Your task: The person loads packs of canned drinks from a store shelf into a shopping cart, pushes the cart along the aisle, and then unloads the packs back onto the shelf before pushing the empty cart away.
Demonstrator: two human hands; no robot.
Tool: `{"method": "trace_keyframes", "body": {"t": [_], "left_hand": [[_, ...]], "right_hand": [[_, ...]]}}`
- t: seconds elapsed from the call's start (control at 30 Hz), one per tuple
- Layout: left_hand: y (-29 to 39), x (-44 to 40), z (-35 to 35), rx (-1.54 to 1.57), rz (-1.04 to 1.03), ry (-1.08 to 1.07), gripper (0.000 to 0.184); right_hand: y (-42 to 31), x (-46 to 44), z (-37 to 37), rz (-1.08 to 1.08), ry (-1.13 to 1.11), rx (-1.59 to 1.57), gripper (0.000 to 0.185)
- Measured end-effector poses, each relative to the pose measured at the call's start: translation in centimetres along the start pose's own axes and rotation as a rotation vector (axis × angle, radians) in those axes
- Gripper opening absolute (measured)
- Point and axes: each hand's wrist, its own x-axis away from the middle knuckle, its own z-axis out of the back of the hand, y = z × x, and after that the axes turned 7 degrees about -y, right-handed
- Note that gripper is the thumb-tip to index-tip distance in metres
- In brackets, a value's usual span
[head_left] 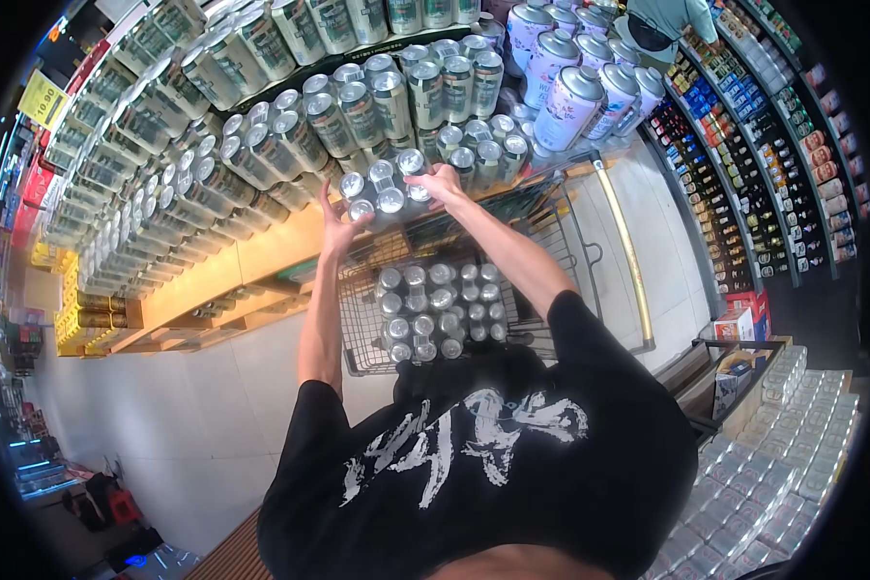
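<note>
Two bare hands hold a pack of cans (387,188) up by the shelf (208,275), just past the far edge of the wire cart (350,300). I can see six silver tops on it, but the words on its sides are too small to read. The left hand (342,227) hugs the near left corner, with its thumb and pointing finger spread wide around a can. The right hand (439,184) has its fingers bent and clamped on the right end.

More cans (420,300) sit in the cart, tops up, so their names don't show. Green and silver cans (358,114) fill the shelf in rows, and their labels are too blurry to read. Big lilac cans (563,111) stand at the right end of the rows (one looks like it says "WU", but the rest is hard to read). A yellow price tag (43,100) on the left says 10.90. The black shirt (648,425) has big white brush writing across it, seen upside down or sideways, and I can't read it. Bottles on the shelves at the right (715,169) have tiny labels, all too small to read
</note>
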Motion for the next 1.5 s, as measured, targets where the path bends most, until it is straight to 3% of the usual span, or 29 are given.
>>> {"method": "trace_keyframes", "body": {"t": [0.13, 0.23, 0.27, 0.4, 0.5, 0.53, 0.67, 0.8, 0.83, 0.97, 1.03, 1.13, 1.2, 1.23, 1.3, 1.37, 1.47, 1.5], "left_hand": [[-1.4, -2.4, 0.7, -0.052, -0.033, -0.048, 0.124], [-2.0, -3.8, 0.6, -0.115, -0.108, -0.069, 0.114], [-2.1, -4.2, 0.6, -0.069, -0.063, -0.091, 0.104], [-1.8, -5.2, 0.5, -0.023, 0.015, -0.111, 0.088], [-1.3, -5.3, 0.3, -0.065, 0.010, -0.108, 0.087], [-1.2, -5.3, -0.1, -0.067, 0.012, -0.113, 0.086], [-1.1, -5.4, -0.9, -0.086, 0.003, -0.086, 0.081], [-1.1, -6.4, -1.3, -0.087, 0.072, -0.102, 0.079], [-1.2, -6.4, -1.2, -0.062, 0.069, -0.106, 0.078], [-2.5, -5.0, -2.0, -0.037, -0.001, 0.021, 0.095], [-3.7, -2.2, -3.7, -0.057, -0.062, 0.196, 0.097], [-7.4, 3.8, -4.4, -0.078, -0.078, 0.335, 0.092], [-10.5, 9.3, -3.5, -0.207, -0.067, 0.279, 0.077], [-13.5, 11.6, -2.4, -0.250, -0.128, 0.231, 0.067], [-17.7, 16.4, -0.6, -0.382, -0.031, 0.188, 0.060], [-20.7, 19.2, 1.0, -0.492, 0.134, 0.080, 0.054], [-23.8, 22.1, 2.8, -0.697, 0.458, -0.205, 0.042], [-24.5, 22.8, 3.2, -0.755, 0.596, -0.360, 0.038]], "right_hand": [[-0.7, -1.0, 0.4, -0.053, 0.025, -0.006, 0.061], [-1.1, -1.1, 0.8, -0.102, 0.024, -0.043, 0.060], [-1.3, -1.1, 1.2, -0.095, -0.062, -0.039, 0.066], [-1.0, -1.6, 0.5, -0.088, 0.023, 0.002, 0.068], [0.0, -1.5, 0.4, 0.028, 0.057, 0.062, 0.069], [0.5, -0.6, -0.1, 0.092, 0.203, 0.155, 0.072], [2.6, 2.5, -0.7, 0.207, 0.192, 0.094, 0.084], [5.7, 0.8, -0.3, 0.386, 0.102, -0.070, 0.083], [5.5, 1.6, 0.0, 0.359, 0.015, -0.228, 0.082], [6.8, 6.3, 2.9, 0.308, -0.056, -0.241, 0.079], [10.4, 8.1, 5.3, 0.338, 0.024, -0.253, 0.073], [14.0, 13.3, 11.1, 0.428, 0.269, -0.123, 0.045], [13.9, 19.0, 14.7, 0.504, 0.619, -0.023, 0.029], [14.8, 21.0, 16.7, 0.529, 0.835, 0.137, 0.025], [16.1, 24.8, 20.6, 0.579, 1.120, 0.595, 0.027], [16.4, 28.0, 22.9, 0.503, 1.344, 0.985, 0.032], [20.5, 30.2, 26.4, 0.168, 1.418, 1.177, 0.041], [20.2, 30.8, 26.7, -0.050, 1.247, 1.014, 0.042]]}}
